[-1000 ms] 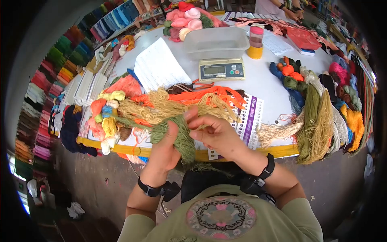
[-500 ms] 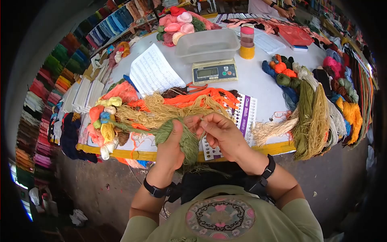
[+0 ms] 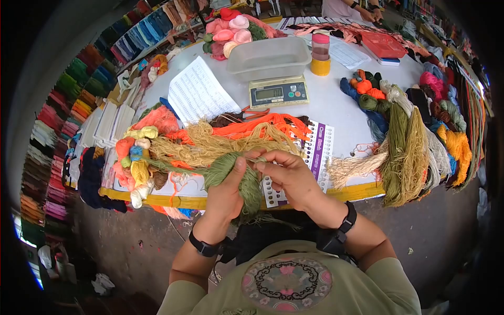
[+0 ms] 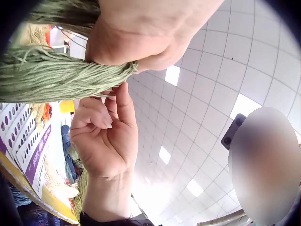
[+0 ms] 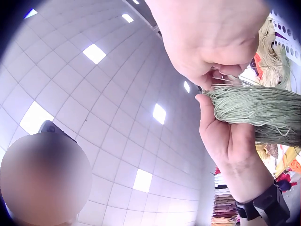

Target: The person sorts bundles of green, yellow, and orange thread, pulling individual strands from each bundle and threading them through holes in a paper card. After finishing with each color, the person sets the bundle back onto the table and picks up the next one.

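Skein (image 3: 251, 193), probably light, soft and tangle-prone, suits holding near its one-o'clock end, where left hand (image 3: 224, 196) clamps fingers round it and right hand (image 3: 292, 178) pinches it.

Seen from the head, both arms reach forward and slant inward, so the hands meet in front of the body, close together. The left arm (image 3: 184, 262) runs almost straight through the left wrist (image 3: 212, 228) into the left hand (image 3: 226, 194), which holds a grip with its thumb (image 3: 238, 168) pointing upward and away from the body. The right arm (image 3: 367, 239) angles in from the other side. At its end the right hand (image 3: 294, 181) pinches with thumb and forefinger, fingertips beside the left thumb. The left-wrist view shows its remaining fingers curled toward the palm.
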Demonstrator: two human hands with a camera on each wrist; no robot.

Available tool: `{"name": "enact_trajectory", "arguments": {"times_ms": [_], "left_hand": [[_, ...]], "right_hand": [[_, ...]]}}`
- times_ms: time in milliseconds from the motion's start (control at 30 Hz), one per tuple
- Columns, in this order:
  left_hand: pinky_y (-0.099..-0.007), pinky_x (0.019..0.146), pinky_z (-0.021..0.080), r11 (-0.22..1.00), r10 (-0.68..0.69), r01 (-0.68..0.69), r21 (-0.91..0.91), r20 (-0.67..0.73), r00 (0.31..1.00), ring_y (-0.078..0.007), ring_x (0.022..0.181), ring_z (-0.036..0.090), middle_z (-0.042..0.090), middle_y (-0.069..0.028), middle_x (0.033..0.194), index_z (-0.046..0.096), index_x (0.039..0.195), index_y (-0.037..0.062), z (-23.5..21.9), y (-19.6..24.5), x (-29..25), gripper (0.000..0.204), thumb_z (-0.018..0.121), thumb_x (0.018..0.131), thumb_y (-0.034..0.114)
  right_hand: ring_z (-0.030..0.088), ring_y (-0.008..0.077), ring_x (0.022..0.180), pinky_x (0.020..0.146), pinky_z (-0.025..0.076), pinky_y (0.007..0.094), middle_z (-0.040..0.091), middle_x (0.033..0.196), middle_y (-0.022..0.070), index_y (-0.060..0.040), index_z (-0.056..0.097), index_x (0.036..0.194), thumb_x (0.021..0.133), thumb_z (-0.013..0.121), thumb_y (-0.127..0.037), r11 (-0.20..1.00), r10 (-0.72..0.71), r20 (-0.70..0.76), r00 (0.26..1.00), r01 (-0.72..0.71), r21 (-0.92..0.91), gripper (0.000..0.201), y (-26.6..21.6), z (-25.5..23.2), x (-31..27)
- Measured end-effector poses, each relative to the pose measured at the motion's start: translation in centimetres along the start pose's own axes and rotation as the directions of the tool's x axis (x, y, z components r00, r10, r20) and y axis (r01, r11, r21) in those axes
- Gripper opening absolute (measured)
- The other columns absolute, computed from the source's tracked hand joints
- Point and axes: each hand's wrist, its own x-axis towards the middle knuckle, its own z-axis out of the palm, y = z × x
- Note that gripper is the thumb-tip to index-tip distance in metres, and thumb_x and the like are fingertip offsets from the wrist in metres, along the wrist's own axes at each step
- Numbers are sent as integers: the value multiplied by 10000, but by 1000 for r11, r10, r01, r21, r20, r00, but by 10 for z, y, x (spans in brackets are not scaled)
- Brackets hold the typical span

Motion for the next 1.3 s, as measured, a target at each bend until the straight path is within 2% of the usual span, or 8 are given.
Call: {"name": "enact_trajectory", "arguments": {"times_ms": [133, 467, 533, 567, 733, 1033, 1267, 1300], "left_hand": [[-344, 892, 480, 999, 39, -40, -7, -19, 999, -176, 976, 596, 622, -117, 1096, 569, 1160, -46, 0, 1, 0, 470, 492, 972, 378], [-337, 926, 460, 993, -39, 42, -109, 23, 999, -184, 1069, 563, 600, -124, 1155, 541, 1229, -41, 1, -1, 3, 498, 485, 975, 384], [-309, 958, 424, 943, 86, -75, 323, -19, 996, -155, 1076, 543, 601, -105, 1184, 562, 1230, -34, 2, -5, 2, 460, 469, 992, 349], [-309, 958, 424, 944, 83, -73, 323, -16, 996, -155, 1076, 543, 601, -105, 1184, 562, 1230, -34, 3, -6, 3, 460, 469, 992, 349], [-288, 927, 444, 988, 44, -38, 150, -35, 998, -143, 1029, 558, 601, -101, 1192, 566, 1226, -39, 6, -6, 5, 347, 487, 992, 205], [-342, 840, 505, 999, -27, 22, -39, -135, 990, -183, 947, 607, 623, -107, 1066, 602, 1088, -26, -10, -15, 7, 329, 486, 988, 264], [-355, 930, 463, 988, -58, 54, -145, -25, 998, -201, 1075, 562, 590, -123, 1165, 568, 1194, -32, 2, -8, 5, 504, 466, 973, 409], [-355, 944, 454, 1000, -23, 23, -8, -6, 1000, -198, 1104, 547, 577, -124, 1196, 553, 1224, -32, 2, -8, 4, 504, 464, 977, 399]], "right_hand": [[431, 19, 572, 488, 330, 171, 640, 1015, 9, -84, 614, 1001, 928, 582, -162, 966, 29, 38, 999, -38, 254, 111, 8, -8, 6], [409, -2, 575, 497, 320, 168, 577, 790, -65, -122, 613, 938, 925, 601, -192, 992, 54, -6, 998, -53, 114, 72, -1, 1, 5], [446, -15, 653, 517, 337, 168, 553, 824, -88, -106, 632, 1008, 887, 643, -185, 998, 61, -41, 997, -62, -26, 145, 0, 3, 5], [446, -15, 653, 517, 337, 168, 553, 824, -88, -106, 632, 1008, 887, 643, -185, 998, 60, -45, 997, -61, -25, 145, 1, 2, 6], [453, -19, 712, 545, 339, 167, 546, 816, -109, -125, 644, 1025, 874, 659, -184, 999, 36, -54, 998, -34, 37, 163, 6, 1, 8], [472, 12, 610, 556, 377, 173, 624, 852, -53, -120, 632, 945, 895, 617, -177, 927, 116, 26, 993, -117, 356, 77, 4, -12, 9], [472, 7, 616, 557, 398, 187, 610, 833, -65, -117, 630, 926, 889, 628, -200, 986, 99, -23, 995, -95, 134, 91, 3, -8, 7], [479, 2, 655, 560, 393, 183, 602, 840, -79, -124, 636, 932, 881, 637, -205, 997, 79, -34, 996, -79, -12, 96, 0, -4, 5]]}}
